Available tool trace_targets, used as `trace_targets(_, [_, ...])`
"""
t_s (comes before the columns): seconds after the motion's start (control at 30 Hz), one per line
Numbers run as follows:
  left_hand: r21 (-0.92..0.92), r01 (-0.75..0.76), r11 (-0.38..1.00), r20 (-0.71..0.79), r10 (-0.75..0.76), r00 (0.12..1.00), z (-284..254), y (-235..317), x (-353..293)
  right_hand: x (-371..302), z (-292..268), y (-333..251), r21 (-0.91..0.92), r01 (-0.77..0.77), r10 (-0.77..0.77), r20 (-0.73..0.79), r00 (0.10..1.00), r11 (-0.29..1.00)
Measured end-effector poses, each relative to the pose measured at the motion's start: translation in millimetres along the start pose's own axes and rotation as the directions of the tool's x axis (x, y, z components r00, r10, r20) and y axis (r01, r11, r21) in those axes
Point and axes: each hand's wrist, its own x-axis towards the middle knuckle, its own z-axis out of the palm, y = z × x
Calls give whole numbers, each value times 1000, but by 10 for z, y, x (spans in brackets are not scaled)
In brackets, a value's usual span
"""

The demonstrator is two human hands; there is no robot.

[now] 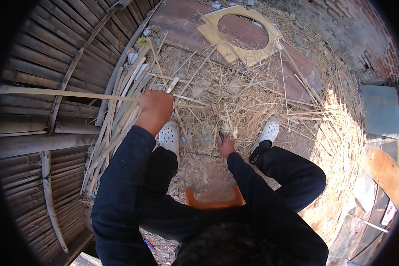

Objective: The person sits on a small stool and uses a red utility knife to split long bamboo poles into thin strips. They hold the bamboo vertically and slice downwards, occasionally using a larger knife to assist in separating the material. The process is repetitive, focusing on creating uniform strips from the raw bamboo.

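Note:
My left hand is closed round a long, pale bamboo strip. It lies crosswise, one end far out to the left by the wall and the other just right of my left shoe. Low in the middle, my right hand grips the dark handle of a knife. The thin blade points away from me, and its upper part meets or passes close to the strip's right end; contact cannot be made out. Beneath both hands lies a thick litter of bamboo shavings.
A bundle of split bamboo strips lies along the bamboo wall on the left. Ahead, a yellowish board with a round hole rests on a brown panel. White perforated shoes flank the work; an orange stool is under me.

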Motion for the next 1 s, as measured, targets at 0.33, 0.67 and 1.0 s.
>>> trace_targets(0.33, [-9, 34, 999, 13, -33, 999, 18, 6, 27, -4, -46, 122, -94, -94, 105, 109, 989, 991])
trace_targets(0.67, [10, 19, 1000, 29, -19, 999, -13, 44, 66, -131, -216, -192, 108, -3, 6, -25, 1000, 994])
trace_targets(1.0, [1, 32, 1000, 1, -32, 1000, 22, 47, 42, -170, -50, -68, 223, -19, 31, -53, 998, 975])
